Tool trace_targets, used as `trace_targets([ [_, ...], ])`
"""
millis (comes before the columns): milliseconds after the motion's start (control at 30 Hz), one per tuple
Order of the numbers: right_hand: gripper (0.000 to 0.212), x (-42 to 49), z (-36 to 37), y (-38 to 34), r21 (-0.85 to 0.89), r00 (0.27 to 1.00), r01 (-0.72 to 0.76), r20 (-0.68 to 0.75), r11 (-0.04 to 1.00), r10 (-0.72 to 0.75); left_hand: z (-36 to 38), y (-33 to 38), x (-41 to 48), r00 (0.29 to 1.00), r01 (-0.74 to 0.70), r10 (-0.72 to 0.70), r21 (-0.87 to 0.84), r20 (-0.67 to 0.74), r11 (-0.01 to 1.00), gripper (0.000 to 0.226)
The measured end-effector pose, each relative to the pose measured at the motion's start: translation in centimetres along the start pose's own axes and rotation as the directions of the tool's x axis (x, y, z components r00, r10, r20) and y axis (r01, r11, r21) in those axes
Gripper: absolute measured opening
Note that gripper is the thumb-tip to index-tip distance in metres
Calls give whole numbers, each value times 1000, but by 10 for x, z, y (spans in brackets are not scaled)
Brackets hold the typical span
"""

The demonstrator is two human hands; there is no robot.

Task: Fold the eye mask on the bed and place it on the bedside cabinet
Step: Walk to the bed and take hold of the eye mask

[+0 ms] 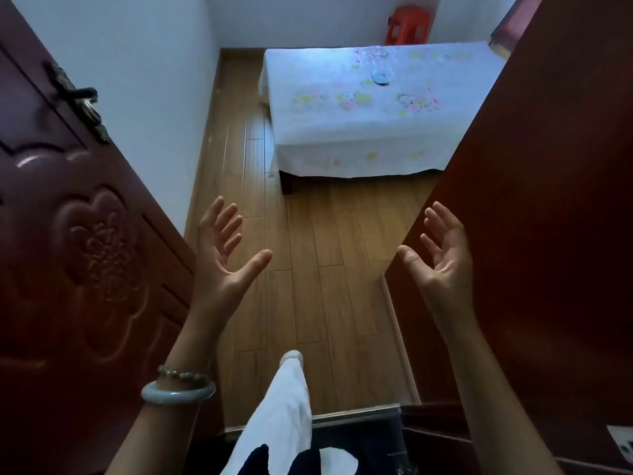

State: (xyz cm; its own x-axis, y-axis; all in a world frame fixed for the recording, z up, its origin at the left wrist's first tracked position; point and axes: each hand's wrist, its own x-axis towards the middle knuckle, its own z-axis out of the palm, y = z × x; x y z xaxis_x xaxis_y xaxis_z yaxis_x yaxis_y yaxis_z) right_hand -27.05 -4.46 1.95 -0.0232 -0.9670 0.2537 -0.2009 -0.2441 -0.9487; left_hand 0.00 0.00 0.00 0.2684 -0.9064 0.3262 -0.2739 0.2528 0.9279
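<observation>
Wooden floorboards (318, 255) run ahead of me to the bed (370, 132), which stands against the far wall under a pale flowered sheet, and the eye mask (379, 78) lies on top of that sheet toward the far end, a small light-blue shape with a dark edge, too small from here for me to tell how it lies or where its strap runs. Just beyond the bed's far edge an orange stool (407, 25) shows. I cannot see any bedside cabinet for certain; the dark red panel (548, 200) filling the right side hides that part of the room. My left hand (222, 255) and right hand (445, 258) are raised in front of me, palms turned inward, fingers (226, 221) spread wide and holding nothing, both well apart from the mask. The carved door (85, 252) stands near on the left and my leg in white trousers (284, 406) is stepping over the threshold. My worry is the narrow gap: I could knock a hand or my bangle (178, 392) against the door or the panel. At the bed, a hasty pinch might gather the loose sheet along with the mask, or fold it crooked with the strap trailing.
</observation>
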Motion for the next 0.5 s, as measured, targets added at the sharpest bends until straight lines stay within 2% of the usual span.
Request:
trace_targets([
  [500, 67, 209, 53, 37, -3, 988, -3, -155, 1000, 2, 41, -61, 238, 991, -9, 11, -20, 133, 1000, 88],
])
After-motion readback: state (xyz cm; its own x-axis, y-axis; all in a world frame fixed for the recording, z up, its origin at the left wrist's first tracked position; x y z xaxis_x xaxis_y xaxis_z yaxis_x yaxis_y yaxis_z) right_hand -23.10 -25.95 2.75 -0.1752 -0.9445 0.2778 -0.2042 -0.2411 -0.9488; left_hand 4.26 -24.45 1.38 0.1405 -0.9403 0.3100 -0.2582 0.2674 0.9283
